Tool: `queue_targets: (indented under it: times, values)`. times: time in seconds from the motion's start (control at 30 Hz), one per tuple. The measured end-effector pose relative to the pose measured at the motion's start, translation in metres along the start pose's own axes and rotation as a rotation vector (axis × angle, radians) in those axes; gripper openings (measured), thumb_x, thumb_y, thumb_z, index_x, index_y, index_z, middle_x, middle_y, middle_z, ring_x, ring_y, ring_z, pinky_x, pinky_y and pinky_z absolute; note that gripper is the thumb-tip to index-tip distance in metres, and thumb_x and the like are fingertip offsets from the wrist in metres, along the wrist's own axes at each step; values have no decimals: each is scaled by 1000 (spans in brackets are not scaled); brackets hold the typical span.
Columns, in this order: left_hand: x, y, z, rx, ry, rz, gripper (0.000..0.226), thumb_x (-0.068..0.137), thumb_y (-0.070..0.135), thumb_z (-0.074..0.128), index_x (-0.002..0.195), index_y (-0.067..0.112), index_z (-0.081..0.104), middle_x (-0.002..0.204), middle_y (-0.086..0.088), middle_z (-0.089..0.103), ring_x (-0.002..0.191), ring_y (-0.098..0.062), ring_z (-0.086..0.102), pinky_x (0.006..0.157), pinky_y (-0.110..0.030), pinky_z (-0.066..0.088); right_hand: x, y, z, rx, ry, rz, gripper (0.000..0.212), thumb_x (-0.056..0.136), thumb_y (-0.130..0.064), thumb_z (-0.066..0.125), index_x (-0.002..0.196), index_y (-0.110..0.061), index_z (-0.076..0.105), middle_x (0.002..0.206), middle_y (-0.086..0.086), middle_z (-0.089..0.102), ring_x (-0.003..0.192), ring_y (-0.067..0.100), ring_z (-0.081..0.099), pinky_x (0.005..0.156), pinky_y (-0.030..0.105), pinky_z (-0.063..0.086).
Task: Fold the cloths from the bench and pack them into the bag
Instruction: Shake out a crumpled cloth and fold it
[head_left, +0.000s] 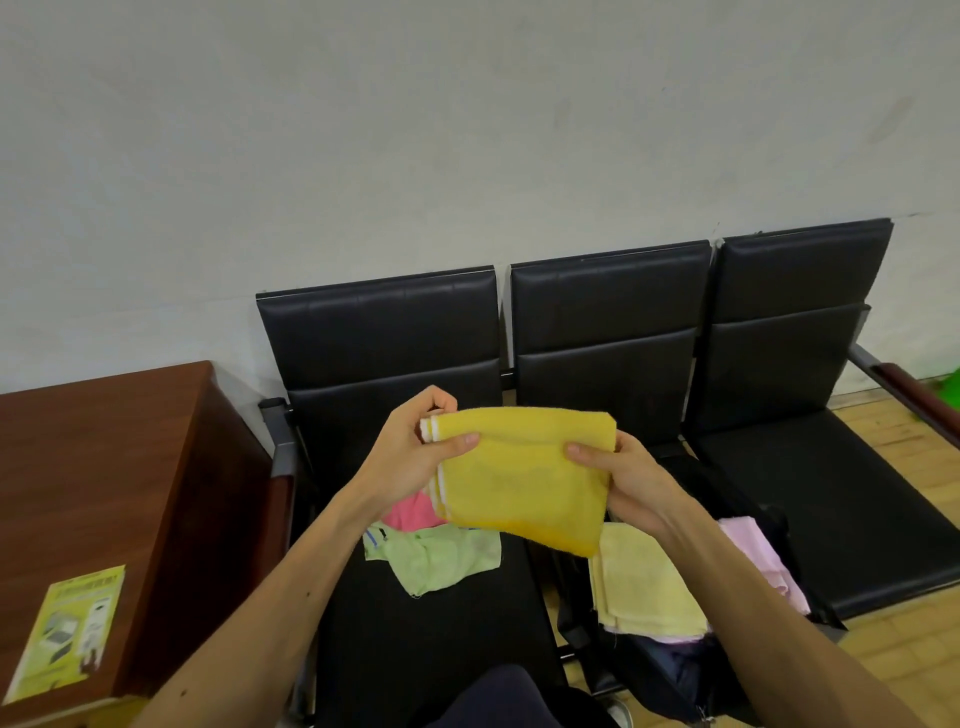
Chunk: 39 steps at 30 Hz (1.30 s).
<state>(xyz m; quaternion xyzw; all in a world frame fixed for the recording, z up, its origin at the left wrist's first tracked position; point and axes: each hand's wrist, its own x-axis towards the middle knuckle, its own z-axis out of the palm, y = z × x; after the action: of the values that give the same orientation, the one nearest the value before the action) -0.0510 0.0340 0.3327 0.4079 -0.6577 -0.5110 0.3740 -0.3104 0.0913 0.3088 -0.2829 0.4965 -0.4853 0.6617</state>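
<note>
Yellow cloth (524, 478) (folded), pinched between left hand (415, 452), right hand (623, 473)

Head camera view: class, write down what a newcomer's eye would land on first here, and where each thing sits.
The bright yellow cloth stands out first, held up at the centre between the left hand and right hand, above the black bench. Next come the loose green cloth and pink cloth on the left seat below it, and the pale yellow folded cloth lying on the dark bag to the right.
</note>
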Motion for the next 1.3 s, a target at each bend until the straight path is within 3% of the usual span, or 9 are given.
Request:
queue_targets:
  times: [0.17, 0.3, 0.47, 0.57, 0.67, 0.87, 1.0, 1.1, 1.3]
  values:
    - [14, 20, 13, -353, -29, -213, 24, 75, 13, 78, 89, 15, 57, 90, -6, 69, 83, -25, 71, 73, -40, 60, -7, 29, 4, 52, -115, 174, 83, 55, -44, 91, 126, -24, 54, 118, 4, 72, 107, 25, 70, 78, 41, 59]
    - [18, 13, 10, -638, -53, -501, 45, 80, 23, 71, 123, 15, 63, 117, -17, 71, 101, -35, 71, 81, -47, 59, -7, 39, 0, 116, -131, 177, 106, 31, -41, 101, 124, -22, 54, 111, 6, 74, 102, 27, 71, 73, 41, 61]
    - [7, -30, 29, -908, -49, -636, 57, 85, 52, 54, 121, 11, 69, 119, -18, 68, 103, -34, 68, 94, -50, 53, -5, 32, -14, 203, -16, 144, 92, 52, -31, 95, 132, -19, 51, 120, 13, 70, 107, 35, 68, 78, 50, 59]
    - [5, -55, 49, -733, -200, -770, 57, 86, 50, 61, 134, 19, 57, 126, -15, 67, 113, -35, 65, 98, -53, 49, -9, 36, -27, 218, 82, 167, 59, 75, -19, 74, 130, -16, 54, 118, 13, 71, 105, 34, 69, 79, 50, 59]
    - [6, -78, 78, -439, -338, -819, 66, 81, 33, 76, 138, 28, 45, 127, -8, 67, 112, -30, 67, 92, -50, 56, -17, 56, -58, 184, 161, 224, 57, 77, -18, 75, 130, -12, 55, 118, 13, 71, 107, 33, 69, 86, 51, 57]
    - [0, -115, 163, -297, -347, -901, 60, 84, 11, 77, 135, 18, 46, 119, -9, 68, 104, -28, 69, 88, -46, 58, -44, 109, -130, 110, 289, 456, 29, 96, -45, 53, 116, -25, 58, 112, 2, 73, 103, 23, 70, 82, 40, 58]
    - [17, -134, 225, -247, -370, -953, 64, 84, 15, 78, 137, 20, 43, 125, -7, 64, 112, -27, 65, 99, -49, 53, -40, 111, -198, -112, 409, 432, 75, 81, -60, 66, 142, -22, 42, 133, 4, 59, 114, 26, 62, 98, 48, 52]
    - [44, -145, 285, -124, -372, -967, 73, 83, 27, 80, 144, 20, 39, 133, -5, 57, 116, -24, 60, 100, -45, 53, -31, 94, -258, -271, 458, 424, 66, 93, -47, 59, 147, -16, 37, 138, 7, 53, 116, 25, 57, 99, 44, 50]
    - [92, -169, 395, 100, -388, -968, 45, 85, 35, 78, 115, 27, 45, 111, 3, 57, 106, -22, 59, 96, -42, 53, 14, 91, -389, -623, 472, 553, 78, 94, -52, 57, 155, -15, 23, 151, 10, 39, 129, 33, 46, 101, 43, 43]
